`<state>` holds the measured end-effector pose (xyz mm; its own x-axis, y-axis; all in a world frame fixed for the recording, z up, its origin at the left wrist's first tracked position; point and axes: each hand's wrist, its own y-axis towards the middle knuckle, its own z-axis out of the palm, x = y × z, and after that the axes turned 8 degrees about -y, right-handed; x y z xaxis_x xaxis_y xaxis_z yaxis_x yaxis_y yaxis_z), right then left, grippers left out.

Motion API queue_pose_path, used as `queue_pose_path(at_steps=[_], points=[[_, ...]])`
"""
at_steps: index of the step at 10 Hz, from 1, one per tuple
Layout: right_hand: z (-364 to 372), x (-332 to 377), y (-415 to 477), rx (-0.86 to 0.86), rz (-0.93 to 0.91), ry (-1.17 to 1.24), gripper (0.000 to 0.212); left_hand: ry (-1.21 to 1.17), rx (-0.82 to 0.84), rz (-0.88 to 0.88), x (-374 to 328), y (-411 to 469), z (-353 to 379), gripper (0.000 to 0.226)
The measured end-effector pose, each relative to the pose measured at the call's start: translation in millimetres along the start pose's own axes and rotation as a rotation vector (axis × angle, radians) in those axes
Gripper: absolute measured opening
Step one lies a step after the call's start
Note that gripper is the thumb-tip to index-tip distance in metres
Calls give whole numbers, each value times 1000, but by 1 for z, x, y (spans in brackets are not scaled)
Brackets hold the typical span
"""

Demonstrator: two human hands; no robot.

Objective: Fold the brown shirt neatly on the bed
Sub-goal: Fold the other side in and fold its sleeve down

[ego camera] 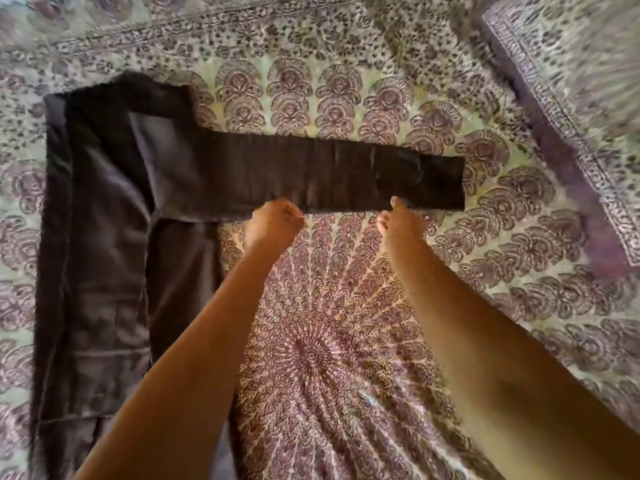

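The brown shirt (104, 237) lies flat on the patterned bed sheet (329, 341). Its body runs down the left side, with one long edge folded inward. One sleeve (329, 174) stretches straight out to the right across the sheet. My left hand (275, 221) is at the sleeve's near edge around mid-length, fingers curled and pinching the cloth. My right hand (398, 220) pinches the same edge closer to the cuff, thumb on top of the fabric. The view is slightly blurred.
A pillow (571, 81) in matching purple print lies at the upper right, past the sleeve's cuff. Bare sheet spreads between my forearms and beyond the sleeve at the far side.
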<state>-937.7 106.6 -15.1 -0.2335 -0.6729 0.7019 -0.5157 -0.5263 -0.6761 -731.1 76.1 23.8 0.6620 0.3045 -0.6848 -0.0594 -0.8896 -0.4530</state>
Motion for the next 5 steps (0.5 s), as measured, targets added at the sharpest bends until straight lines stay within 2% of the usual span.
queue_pose_path(at_steps=[1,2,3,4,5], points=[[-1,8,20,104,-1,110,24,-65,-39,-6,-7,21,6,11],[13,25,24,-60,3,69,21,-138,-101,25,-4,31,-1,6],[45,46,13,-260,-281,-173,28,-606,-188,-43,-1,34,-21,21],[90,60,-32,-111,-802,-330,34,-961,-200,-170,-5,30,-56,22],[146,60,-80,198,-1206,-445,20,-1090,-124,-173,-5,16,-103,41]])
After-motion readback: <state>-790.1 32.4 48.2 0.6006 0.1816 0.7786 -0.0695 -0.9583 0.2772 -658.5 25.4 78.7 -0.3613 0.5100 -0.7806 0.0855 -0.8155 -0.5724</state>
